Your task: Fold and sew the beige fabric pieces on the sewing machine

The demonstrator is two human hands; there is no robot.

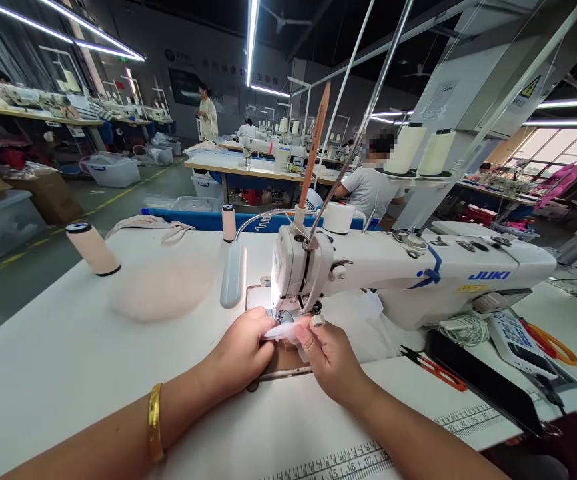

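My left hand [243, 348] and right hand [332, 357] both pinch a thin white cloth [283, 331], thumbs against fingers, with a short stretch of it between them. The cloth sits right in front of the needle end of the white sewing machine [378, 263], over the brown plate [288, 360] set in the desk [68, 373]. Sheer white fabric also lies under the machine's arm to my right; I cannot tell whether it is the same piece. A gold bracelet [154, 423] circles my left wrist. Left of the needle stands a grey lamp [232, 277], with a small spool [228, 223] behind it and a larger peach spool [93, 250] farther left. A pencil [314, 147] stands upright on the machine's head, and a blue tie [433, 267] is knotted around its arm. To my right lie red-handled snips [441, 372], just beside a black phone [486, 383]. Ruler marks [348, 467] run along the near edge. Beyond the machine, a person in a grey shirt [371, 190] faces away.
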